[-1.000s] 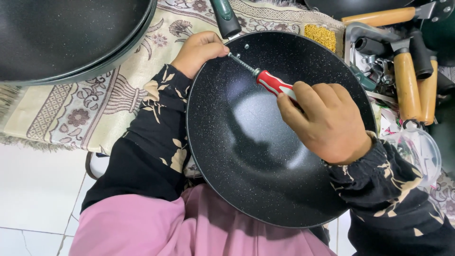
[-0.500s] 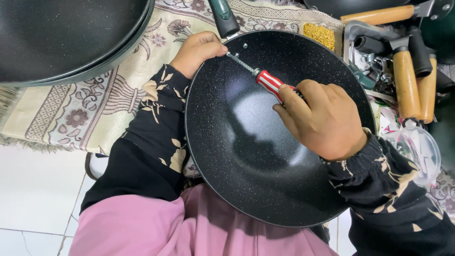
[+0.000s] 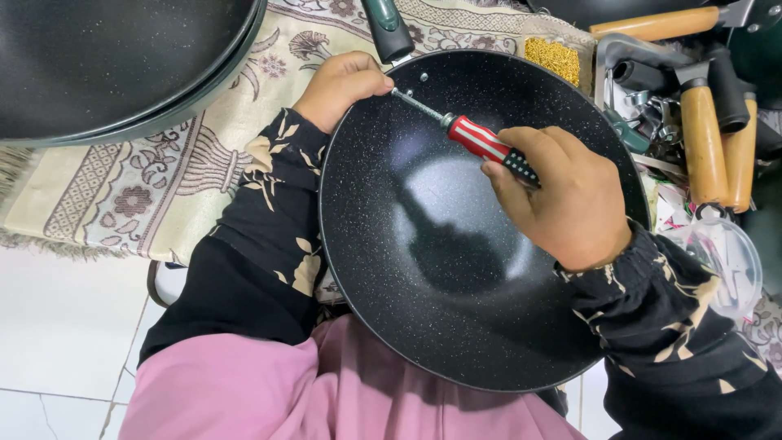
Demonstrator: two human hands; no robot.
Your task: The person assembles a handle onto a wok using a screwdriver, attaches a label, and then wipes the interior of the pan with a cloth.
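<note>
While the left hand (image 3: 340, 85) grips the pan (image 3: 440, 326) rim, right hand (image 3: 562, 200) fingers clasp the screwdriver (image 3: 476, 140).

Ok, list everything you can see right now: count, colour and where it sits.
Speckled pan: one, black, on the lap, centre.
Pan handle: one, dark green, top of pan.
Screwdriver: one, red-and-white grip, tip at the pan's inner wall near the handle.
Stacked pans: at least two, black, top left.
Patterned mat: one, beige, under the pans.
Wooden handles: several, orange-brown, top right.
Small gold pieces: a pile, top centre-right.
Clear lid: one, right edge.
Left hand: on the pan's rim.
Right hand: gripping the screwdriver.
</note>
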